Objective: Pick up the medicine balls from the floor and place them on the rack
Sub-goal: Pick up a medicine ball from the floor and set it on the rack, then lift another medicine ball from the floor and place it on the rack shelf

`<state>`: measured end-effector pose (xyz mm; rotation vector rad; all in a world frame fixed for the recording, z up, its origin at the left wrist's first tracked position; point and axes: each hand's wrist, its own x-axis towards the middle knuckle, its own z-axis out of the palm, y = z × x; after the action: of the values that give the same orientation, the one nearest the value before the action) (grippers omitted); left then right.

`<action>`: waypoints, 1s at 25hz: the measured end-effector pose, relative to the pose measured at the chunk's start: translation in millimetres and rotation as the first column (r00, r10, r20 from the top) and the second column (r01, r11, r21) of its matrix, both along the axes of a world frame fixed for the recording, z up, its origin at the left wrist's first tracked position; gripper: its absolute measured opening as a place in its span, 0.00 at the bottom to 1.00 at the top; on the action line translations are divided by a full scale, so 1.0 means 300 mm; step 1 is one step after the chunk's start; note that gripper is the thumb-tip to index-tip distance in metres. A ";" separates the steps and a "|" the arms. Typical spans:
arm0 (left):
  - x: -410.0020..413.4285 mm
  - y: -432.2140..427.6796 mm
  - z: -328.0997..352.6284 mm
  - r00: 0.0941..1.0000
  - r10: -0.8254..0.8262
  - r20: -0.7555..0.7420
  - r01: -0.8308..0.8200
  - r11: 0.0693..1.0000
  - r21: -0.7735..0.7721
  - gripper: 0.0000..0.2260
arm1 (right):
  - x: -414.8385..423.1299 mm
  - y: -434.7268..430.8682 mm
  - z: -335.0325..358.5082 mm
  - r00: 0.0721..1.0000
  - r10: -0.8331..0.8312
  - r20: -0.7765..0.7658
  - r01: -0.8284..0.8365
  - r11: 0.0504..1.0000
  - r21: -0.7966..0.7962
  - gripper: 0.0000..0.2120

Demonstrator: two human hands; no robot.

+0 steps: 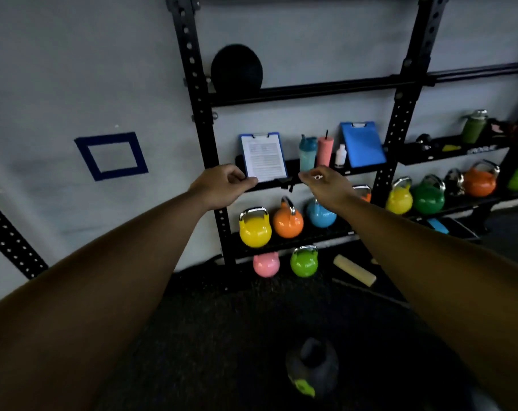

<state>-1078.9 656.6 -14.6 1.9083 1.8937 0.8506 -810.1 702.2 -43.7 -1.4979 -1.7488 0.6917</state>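
A black medicine ball [236, 69] rests on the upper bar of the black rack [311, 91], at its left end beside the upright. My left hand [222, 185] and my right hand [326, 185] are stretched out in front of the middle shelf, well below the ball, with fingers loosely curled and nothing in them. On the dark floor close to me lies a blurred dark round object with a green mark [312, 366]; whether it is a medicine ball I cannot tell.
The middle shelf holds two blue clipboards [263, 157], bottles and a pink tumbler [324, 149]. Coloured kettlebells [254, 226] line the lower shelf, and two more [303, 261] stand on the floor beside a yellow foam roller [354, 269]. A blue tape square [111, 155] marks the wall.
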 end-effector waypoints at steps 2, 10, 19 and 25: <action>0.026 -0.065 -0.081 0.999 -0.026 0.025 0.027 0.999 -0.039 0.19 | 0.031 -0.098 -0.076 1.000 -0.030 -0.003 0.030 0.998 -0.061 0.22; 0.182 -0.148 -0.356 0.992 -0.078 0.095 0.091 0.987 -0.134 0.18 | 0.187 -0.279 -0.320 0.993 -0.119 0.026 0.121 0.971 -0.207 0.26; 0.472 0.022 -0.760 0.993 -0.041 0.106 0.081 0.913 -0.400 0.22 | 0.458 -0.138 -0.692 0.993 -0.015 0.119 0.069 0.883 -0.464 0.23; 0.562 0.150 -0.999 0.994 0.054 0.093 0.008 0.824 -0.566 0.30 | 0.592 0.051 -0.937 0.980 0.094 0.175 0.036 0.782 -0.623 0.29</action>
<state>-910.4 701.5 -314.4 1.4437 1.8372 0.3180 -632.5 717.4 -324.9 -2.0409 -1.7779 1.2722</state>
